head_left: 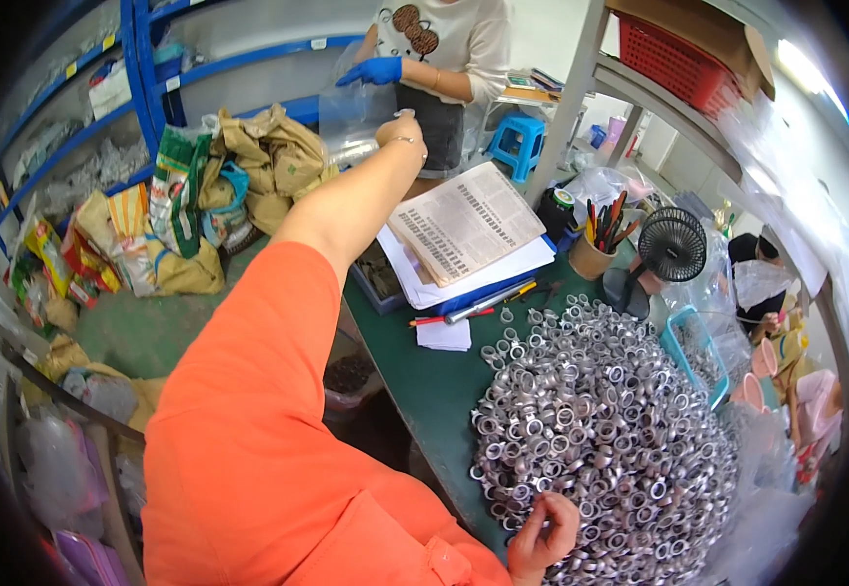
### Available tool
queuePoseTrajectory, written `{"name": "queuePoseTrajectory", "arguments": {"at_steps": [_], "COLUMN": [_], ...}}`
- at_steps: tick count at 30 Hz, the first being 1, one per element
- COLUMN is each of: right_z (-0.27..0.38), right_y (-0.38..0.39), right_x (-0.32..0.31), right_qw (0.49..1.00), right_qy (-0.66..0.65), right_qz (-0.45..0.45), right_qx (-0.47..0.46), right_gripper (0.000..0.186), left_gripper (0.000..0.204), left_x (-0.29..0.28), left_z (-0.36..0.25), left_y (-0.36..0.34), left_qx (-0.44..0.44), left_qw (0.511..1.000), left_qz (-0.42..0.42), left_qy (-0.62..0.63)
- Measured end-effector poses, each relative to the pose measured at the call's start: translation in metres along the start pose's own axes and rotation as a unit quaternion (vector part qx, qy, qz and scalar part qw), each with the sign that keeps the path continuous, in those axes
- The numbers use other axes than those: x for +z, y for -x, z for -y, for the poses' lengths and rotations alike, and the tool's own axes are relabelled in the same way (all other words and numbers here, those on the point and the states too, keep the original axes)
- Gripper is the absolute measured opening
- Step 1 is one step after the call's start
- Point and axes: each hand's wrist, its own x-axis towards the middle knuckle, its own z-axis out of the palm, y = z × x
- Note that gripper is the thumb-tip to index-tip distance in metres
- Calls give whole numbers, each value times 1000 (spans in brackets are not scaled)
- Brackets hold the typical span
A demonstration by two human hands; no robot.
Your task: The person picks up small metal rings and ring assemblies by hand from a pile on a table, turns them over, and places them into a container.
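My left arm in an orange sleeve stretches forward. My left hand (pixel 395 133) is closed at a small pale object (pixel 405 114) that I cannot make out, near a clear plastic bag (pixel 346 107) and the co-worker's blue-gloved hand (pixel 375 71). My right hand (pixel 546 527) has curled fingers over the front left of a large heap of small silver metal rings (pixel 610 410); what it holds, if anything, is unclear. Papers on a blue folder (pixel 468 220), pens and a small white pad (pixel 443 335) lie beyond the heap on the green table (pixel 410 381).
A co-worker (pixel 444 49) stands across from me. Blue shelving (pixel 229 68) and piled sacks (pixel 180 205) are at left. A pen cup (pixel 591 260), black fan (pixel 668 244), turquoise basket (pixel 693 352), blue stool (pixel 516 142) and grey rack (pixel 561 127) stand to the right.
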Motion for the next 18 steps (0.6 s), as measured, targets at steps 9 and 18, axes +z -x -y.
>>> {"name": "queuePoseTrajectory", "arguments": {"at_steps": [9, 18], "right_z": [-6, -1], "right_y": [4, 1], "right_x": [0, -2], "right_qw": [999, 999], "right_qy": [-32, -34], "right_qz": [-3, -14], "right_qx": [12, 10], "right_gripper": [18, 15], "left_gripper": [23, 21], "left_x": [-10, -10], "left_z": [-38, -41], "left_y": [69, 82], "left_qx": [-28, -42], "left_qw": [999, 999], "left_qz": [26, 21], "left_qy": [11, -4]}}
